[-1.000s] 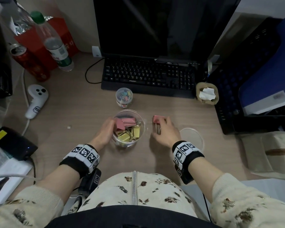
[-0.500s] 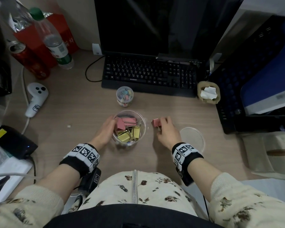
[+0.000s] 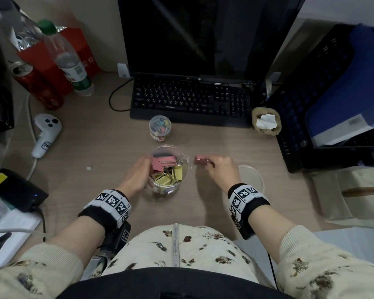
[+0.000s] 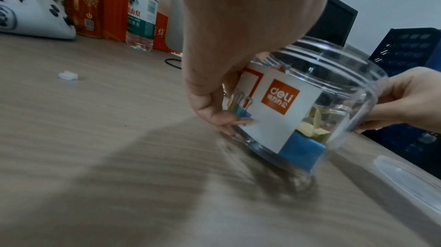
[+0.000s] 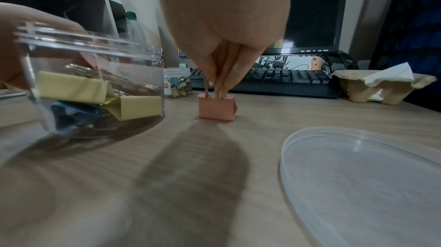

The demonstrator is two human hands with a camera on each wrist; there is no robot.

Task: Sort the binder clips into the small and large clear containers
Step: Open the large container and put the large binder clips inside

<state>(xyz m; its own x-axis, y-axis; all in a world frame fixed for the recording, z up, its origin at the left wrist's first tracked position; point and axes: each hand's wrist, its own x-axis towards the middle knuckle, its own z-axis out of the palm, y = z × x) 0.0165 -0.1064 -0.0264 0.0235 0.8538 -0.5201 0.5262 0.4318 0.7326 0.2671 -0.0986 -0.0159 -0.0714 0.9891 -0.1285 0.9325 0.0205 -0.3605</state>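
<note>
- The right hand [image 3: 221,169] had its fingers [image 5: 220,79] drawn together, pinching the wire handles of a pink binder clip [image 5: 217,107] that stood on the wooden bench [image 3: 95,147] just right of the large clear container [image 3: 183,167].
- The left hand [image 3: 136,175] curled around the left wall of that container, gripping it.
- The container was a round, transparent plastic tub with a paper label, holding pink, yellow and blue folded-metal clips.
- Behind it stood the small clear container [image 3: 160,131] with small coloured clips; beyond that, a black keyboard [image 3: 192,100].
- A clear round lid [image 5: 362,175] lay flat to the container's right, past the right hand.
</note>
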